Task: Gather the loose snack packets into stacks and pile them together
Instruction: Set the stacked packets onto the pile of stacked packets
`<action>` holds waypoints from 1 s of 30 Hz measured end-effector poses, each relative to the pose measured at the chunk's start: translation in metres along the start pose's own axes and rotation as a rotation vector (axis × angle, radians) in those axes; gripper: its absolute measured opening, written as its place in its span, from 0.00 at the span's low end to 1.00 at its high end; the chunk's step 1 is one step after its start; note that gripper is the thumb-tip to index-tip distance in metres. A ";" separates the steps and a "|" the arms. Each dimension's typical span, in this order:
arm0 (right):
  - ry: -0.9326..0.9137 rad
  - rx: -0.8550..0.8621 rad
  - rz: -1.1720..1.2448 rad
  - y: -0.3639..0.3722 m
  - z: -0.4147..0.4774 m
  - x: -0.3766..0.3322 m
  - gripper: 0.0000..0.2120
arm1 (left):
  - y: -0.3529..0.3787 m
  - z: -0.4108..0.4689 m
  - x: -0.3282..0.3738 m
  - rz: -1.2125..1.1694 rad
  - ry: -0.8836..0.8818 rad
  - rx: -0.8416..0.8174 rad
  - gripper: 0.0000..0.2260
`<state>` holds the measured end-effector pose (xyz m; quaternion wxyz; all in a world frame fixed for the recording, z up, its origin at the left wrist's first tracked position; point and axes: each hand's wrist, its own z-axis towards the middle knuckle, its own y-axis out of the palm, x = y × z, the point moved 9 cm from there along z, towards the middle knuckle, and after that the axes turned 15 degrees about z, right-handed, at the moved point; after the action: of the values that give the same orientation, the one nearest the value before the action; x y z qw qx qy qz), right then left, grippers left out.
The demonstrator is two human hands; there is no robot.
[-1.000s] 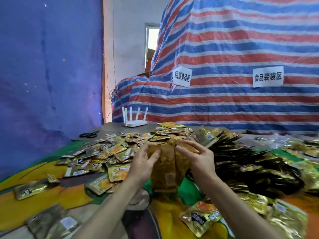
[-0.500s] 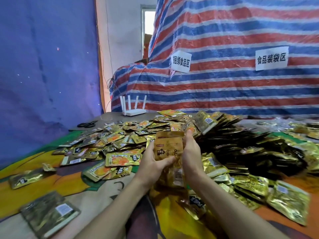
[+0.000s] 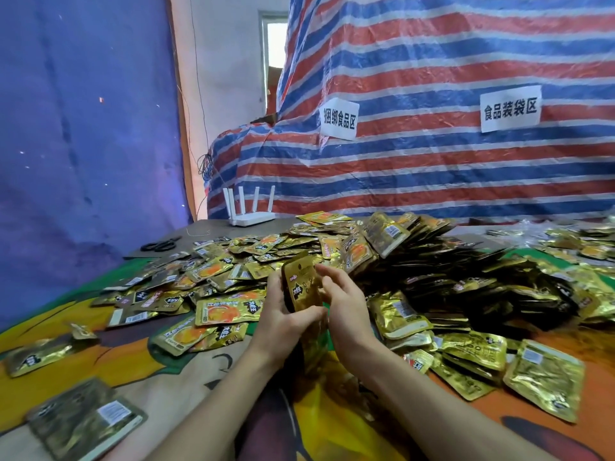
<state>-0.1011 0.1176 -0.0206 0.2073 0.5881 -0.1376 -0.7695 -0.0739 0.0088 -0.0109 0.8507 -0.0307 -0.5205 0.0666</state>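
Indoors, striped tarp (image 3: 432, 168), packets (image 3: 228, 311) on printed cloth (image 3: 199, 377)

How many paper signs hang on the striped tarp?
2. Left sign mid-frame; right sign farther right, at similar height. More may be outside the frame.
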 end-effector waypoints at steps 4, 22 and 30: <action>-0.010 -0.006 0.059 0.002 -0.002 -0.004 0.15 | 0.001 0.001 0.005 0.090 0.014 -0.036 0.11; -0.102 -0.096 -0.109 0.005 -0.002 -0.003 0.07 | 0.018 -0.006 0.003 0.069 0.011 -0.099 0.20; -0.255 -0.039 -0.585 -0.009 -0.017 -0.058 0.08 | 0.010 -0.005 -0.004 0.053 -0.024 -0.046 0.14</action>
<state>-0.0732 0.1545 0.0199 -0.0305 0.4976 0.0274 -0.8664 -0.0722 0.0186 -0.0177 0.8415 -0.0633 -0.5309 0.0776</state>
